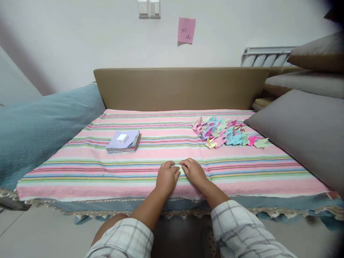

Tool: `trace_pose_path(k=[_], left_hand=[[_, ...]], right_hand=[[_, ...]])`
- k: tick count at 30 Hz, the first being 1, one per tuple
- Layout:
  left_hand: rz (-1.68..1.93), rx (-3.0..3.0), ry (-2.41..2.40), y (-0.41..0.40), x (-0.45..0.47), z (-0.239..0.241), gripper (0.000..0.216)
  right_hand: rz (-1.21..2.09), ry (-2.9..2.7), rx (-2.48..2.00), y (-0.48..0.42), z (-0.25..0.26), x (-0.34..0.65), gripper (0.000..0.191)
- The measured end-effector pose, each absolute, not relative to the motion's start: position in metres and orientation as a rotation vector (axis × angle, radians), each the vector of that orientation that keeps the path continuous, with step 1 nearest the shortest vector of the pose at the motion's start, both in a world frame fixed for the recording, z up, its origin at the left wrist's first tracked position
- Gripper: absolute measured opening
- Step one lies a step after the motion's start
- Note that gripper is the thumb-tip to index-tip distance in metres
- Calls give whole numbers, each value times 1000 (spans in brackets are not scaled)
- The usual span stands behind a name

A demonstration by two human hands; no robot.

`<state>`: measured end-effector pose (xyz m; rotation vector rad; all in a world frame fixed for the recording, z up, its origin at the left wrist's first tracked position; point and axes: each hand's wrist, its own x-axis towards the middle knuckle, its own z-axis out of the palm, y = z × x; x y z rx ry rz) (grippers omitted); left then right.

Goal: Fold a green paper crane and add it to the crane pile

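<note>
A small piece of light green paper (182, 170) lies between my two hands near the front of the striped cloth (88, 166), mostly covered by my fingers. My left hand (167, 176) has its fingers bent and closed on the left side of the paper. On the right side, my right hand (194, 172) presses the same paper with its fingertips. How far the paper is folded is hidden under the fingers. Several folded paper cranes (223, 132) in many colours form a heap beyond my right hand.
At the left stands a stack of coloured paper sheets (123, 146) with a small white box (122, 138) on top. Grey cushions (301, 132) border the right side, a blue-covered armrest (53, 125) the left. A brown backrest (182, 89) runs along the back, below a pink note (186, 30).
</note>
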<state>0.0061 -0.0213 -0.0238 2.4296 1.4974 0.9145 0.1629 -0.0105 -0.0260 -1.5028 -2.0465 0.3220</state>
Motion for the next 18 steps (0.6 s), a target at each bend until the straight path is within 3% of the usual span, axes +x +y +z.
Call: trace_pose_path(k=[18], left_hand=[[885, 2468, 1497, -21, 5, -23, 12]], right_hand=[[281, -2028, -1439, -13, -32, 164, 18]])
